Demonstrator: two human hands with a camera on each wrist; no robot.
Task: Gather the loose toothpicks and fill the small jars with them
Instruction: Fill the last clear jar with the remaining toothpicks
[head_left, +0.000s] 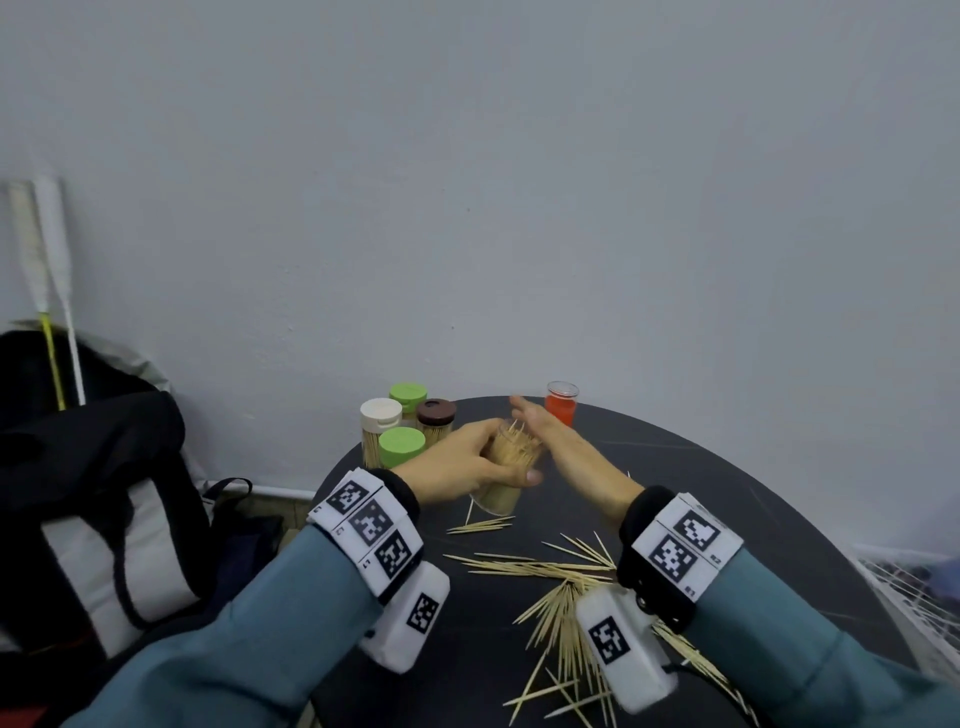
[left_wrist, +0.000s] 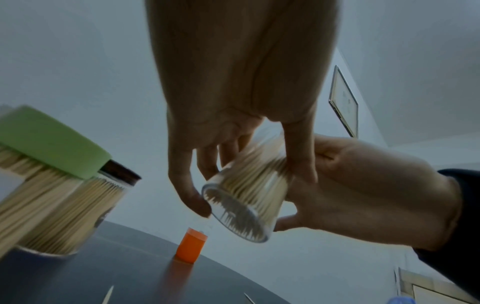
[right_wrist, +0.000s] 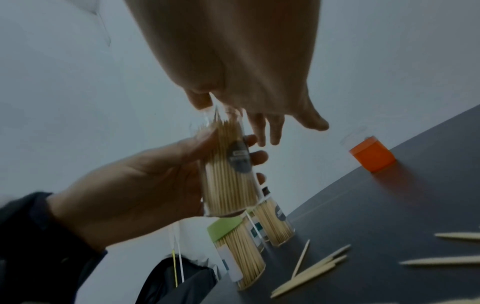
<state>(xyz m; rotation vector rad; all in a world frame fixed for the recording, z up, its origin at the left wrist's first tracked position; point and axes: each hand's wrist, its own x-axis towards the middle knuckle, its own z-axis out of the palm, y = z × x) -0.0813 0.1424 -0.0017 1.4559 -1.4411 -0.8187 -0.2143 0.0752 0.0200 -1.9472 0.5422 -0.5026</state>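
Note:
My left hand (head_left: 483, 462) grips a clear jar (head_left: 511, 460) packed with toothpicks and holds it tilted above the dark round table (head_left: 727, 493). Some tips stick out of the jar's mouth (right_wrist: 218, 125). The right hand (head_left: 540, 421) is at that mouth with its fingers (right_wrist: 262, 127) straight, holding nothing. From the left wrist I see the jar's base (left_wrist: 236, 218) between my curled fingers (left_wrist: 189, 185), and the right hand (left_wrist: 363, 185) beside it. Loose toothpicks (head_left: 550, 571) lie scattered on the table near me.
Several capped jars full of toothpicks (head_left: 401, 447) stand at the table's far left edge. An orange lid (head_left: 561, 410) stands at the far edge by the wall. A black and white bag (head_left: 104, 493) sits left of the table, and a wire rack (head_left: 909, 587) to its right.

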